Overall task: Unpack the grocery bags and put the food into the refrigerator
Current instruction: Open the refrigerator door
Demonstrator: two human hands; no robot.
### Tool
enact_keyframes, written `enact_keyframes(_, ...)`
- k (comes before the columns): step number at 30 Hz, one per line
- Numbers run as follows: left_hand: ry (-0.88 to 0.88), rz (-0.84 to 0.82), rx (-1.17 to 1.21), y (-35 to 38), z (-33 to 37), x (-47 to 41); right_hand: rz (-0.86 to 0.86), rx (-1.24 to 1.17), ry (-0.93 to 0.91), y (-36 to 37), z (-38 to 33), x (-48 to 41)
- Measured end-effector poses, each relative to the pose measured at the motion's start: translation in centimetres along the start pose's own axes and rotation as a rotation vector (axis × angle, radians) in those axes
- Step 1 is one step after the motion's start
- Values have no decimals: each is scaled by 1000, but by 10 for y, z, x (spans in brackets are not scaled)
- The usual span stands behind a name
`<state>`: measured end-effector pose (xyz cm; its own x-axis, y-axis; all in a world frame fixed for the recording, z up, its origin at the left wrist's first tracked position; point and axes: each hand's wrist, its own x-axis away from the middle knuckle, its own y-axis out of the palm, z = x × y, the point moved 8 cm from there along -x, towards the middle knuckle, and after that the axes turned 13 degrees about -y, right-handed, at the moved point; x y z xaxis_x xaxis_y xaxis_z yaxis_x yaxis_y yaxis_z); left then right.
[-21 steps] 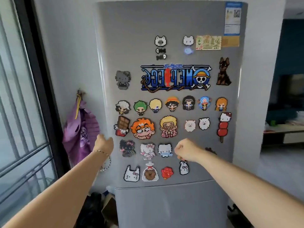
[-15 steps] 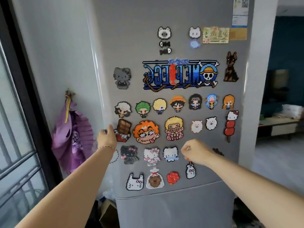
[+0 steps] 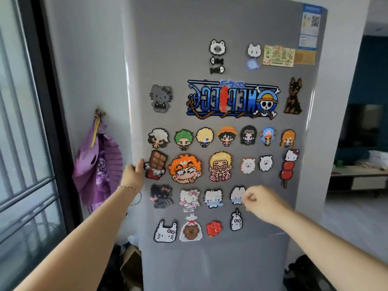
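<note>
Left hand (image 3: 134, 172) grips the refrigerator (image 3: 231, 22) door's left edge, fingers hooked round it, thumb on the front. Right hand (image 3: 262, 203) is curled before the door's lower middle, beside a white magnet (image 3: 236, 195); whether it pinches that is unclear. The refrigerator stands upright, long axis vertical, door facing the person.
</note>
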<state>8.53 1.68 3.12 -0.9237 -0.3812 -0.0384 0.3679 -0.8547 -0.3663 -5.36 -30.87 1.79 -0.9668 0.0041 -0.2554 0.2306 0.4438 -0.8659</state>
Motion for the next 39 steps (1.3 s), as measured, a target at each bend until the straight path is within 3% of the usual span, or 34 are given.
enact_keyframes(6, 41, 70, 9, -29, -22, 75, 31, -24, -147, -18, -6, 42)
enact_keyframes(11, 182, 107, -114, -46, -9, 180, 139, -120, -308, -41, -27, 97)
enact_keyframes(16, 239, -26, -211, -36, 4, 294, 325, -226, -445, -88, -56, 155)
enact_keyframes(20, 304, -184, -144, -15, 16, 386, 513, -266, -514, -134, -70, 208)
enact_keyframes(24, 358, -345, -48, 12, 22, 436, 633, -96, -546, -159, -76, 265)
enact_keyframes(27, 358, -452, -13, 31, 31, 459, 723, 54, -426, -161, -66, 290)
enact_keyframes(29, 449, -491, -76, 43, 42, 476, 790, 102, -322, -167, -51, 303)
enact_keyframes(33, 542, -456, -259, 64, 67, 502, 787, 163, -106, -197, -3, 319)
enact_keyframes(39, 496, -412, -386, 101, 90, 516, 823, 189, 95, -248, 82, 342)
